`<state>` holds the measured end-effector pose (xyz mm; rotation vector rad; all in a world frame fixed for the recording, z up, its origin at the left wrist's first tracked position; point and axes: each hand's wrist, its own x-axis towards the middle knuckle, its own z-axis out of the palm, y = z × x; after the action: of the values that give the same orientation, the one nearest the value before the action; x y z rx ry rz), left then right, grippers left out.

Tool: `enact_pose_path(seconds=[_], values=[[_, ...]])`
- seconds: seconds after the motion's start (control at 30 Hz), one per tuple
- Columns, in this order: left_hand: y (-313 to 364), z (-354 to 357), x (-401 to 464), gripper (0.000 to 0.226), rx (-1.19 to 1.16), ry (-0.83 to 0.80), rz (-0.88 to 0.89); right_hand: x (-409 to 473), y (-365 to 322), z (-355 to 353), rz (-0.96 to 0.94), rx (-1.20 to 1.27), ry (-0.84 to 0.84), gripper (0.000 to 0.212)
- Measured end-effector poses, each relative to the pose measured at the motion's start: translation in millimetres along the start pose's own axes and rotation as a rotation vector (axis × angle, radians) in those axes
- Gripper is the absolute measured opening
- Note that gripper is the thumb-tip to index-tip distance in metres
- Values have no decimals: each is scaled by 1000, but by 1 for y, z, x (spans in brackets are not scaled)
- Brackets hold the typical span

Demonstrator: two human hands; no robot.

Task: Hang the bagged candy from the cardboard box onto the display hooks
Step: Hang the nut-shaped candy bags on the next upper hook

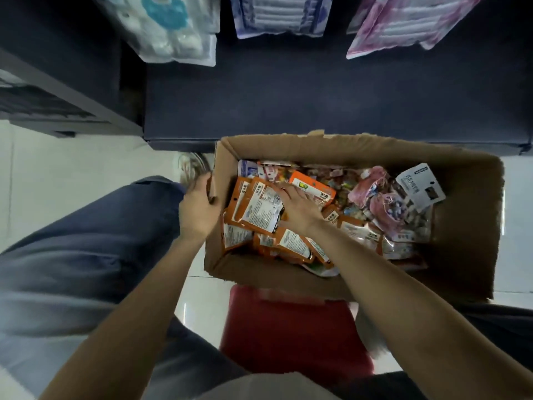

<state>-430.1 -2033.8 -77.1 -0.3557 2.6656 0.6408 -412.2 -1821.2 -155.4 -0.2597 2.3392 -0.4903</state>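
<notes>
- I am working the picking-up step: my right hand (297, 207) is reaching down into the cardboard box (467, 215) at the centre of the frame, fingers spread and lying flat on the orange candy bags (259, 209), not yet curled round any of them.
- My left hand (197, 204) is gripping the box's left wall at centre-left of the frame, fingers hooked over the cardboard edge, steadying it.
- I judge the next move calls for closing my right fingers on one bag, preferably by its top strip where the hang hole shows, then lifting it free of the pile without dragging its neighbours out.
- No display hooks are showing in this frame; I cannot tell where they stand, so I will have to look up before hanging anything.
- Counting: one box, two hands. The orange bags are overlapping in a heap in the box's left half; I am making out roughly eight, but an exact count is beyond me.
- In the box's right half I am seeing two pink-netted bags (375, 194) and one clear bag with a white card label (419, 186), with mixed sweets under them too jumbled to count.
- Three packs of goods (282, 15) are hanging or leaning along the top edge of the frame above a dark shelf base (317, 105).
- A red stool (288, 327) is sitting at lower centre, just under the box's near edge.
</notes>
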Motion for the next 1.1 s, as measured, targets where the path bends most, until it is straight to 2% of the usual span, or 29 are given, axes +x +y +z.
enact_pose_path(seconds=[0.1,0.17,0.4,0.53,0.6,0.7,0.8,0.87,0.93,1.03,1.1], values=[[-5,-2,-4,42,-73,17,-27,37,-31,3,20,23,-64,115],[-7,-2,-4,42,-83,14,-31,48,-44,7,69,39,-72,118],[-6,-5,0,43,-75,2,-2,21,-62,27,44,124,52,90],[-5,-6,-2,45,-73,-21,1,15,-70,35,4,-31,138,76],[-6,-7,-2,48,-71,-31,1,24,-74,29,-11,-27,86,86],[-8,-8,1,49,-61,-46,-4,41,-76,21,12,-22,-72,113],[-8,-10,2,48,-49,-65,14,49,-73,15,53,-46,-82,127],[-8,-12,3,46,-43,-58,29,44,-73,12,35,-138,32,119],[-8,-11,3,46,-40,-46,32,30,-75,11,-5,-155,119,96],[-8,-10,3,46,-40,-34,35,-1,-70,4,20,130,132,56],[-7,-9,3,46,-34,-24,41,-20,-55,-10,140,314,133,52]])
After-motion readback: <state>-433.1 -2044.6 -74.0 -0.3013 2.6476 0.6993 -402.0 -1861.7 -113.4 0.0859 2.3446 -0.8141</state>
